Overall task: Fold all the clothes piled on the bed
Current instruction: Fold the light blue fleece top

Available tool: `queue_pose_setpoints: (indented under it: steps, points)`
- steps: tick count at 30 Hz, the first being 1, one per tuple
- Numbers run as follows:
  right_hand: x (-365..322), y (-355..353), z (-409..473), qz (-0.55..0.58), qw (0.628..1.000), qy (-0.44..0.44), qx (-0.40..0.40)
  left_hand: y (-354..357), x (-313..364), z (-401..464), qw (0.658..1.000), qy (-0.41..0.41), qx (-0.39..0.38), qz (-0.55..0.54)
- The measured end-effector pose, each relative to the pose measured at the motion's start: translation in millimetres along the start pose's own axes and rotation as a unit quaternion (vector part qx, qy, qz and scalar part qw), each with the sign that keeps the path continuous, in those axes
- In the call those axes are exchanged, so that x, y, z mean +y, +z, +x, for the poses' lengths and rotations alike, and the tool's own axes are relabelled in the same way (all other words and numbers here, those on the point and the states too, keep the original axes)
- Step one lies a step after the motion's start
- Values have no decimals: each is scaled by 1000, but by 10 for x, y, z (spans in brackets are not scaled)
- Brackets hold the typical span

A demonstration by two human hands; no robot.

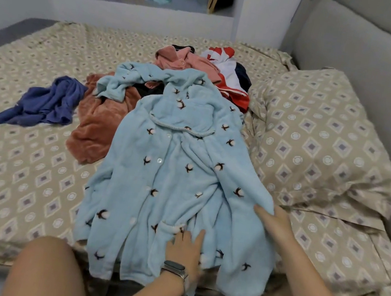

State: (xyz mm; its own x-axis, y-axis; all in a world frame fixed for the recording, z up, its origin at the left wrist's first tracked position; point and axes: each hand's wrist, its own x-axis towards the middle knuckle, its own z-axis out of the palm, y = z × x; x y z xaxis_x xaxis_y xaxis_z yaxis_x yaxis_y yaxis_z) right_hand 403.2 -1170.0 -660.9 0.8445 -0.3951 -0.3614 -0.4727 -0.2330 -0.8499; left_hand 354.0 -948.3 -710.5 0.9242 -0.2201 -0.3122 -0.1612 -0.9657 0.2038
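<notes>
Left hand [185, 247] flat on blue robe [173, 170], right hand [273, 223] at its sleeve edge
</notes>
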Motion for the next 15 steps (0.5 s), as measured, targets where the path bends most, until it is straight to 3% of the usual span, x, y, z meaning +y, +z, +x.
queue_pose_setpoints:
  steps: [3,7,9,11,15]
  points:
    - [-149,-175,59,-111,991,-39,72,23,1,49,990,30,135,-15]
    - [-128,-219,-14,-227,964,-97,96,-51,252,8,952,8,136,-273]
    - [-47,-109,-171,-221,964,-143,44,-59,461,-29,922,42,113,-368]
    - [57,49,-384,-200,966,-154,-48,-47,601,-74,899,93,25,-427]
    - [376,224,-627,-231,954,-127,-142,-37,423,-106,907,193,-115,-357]
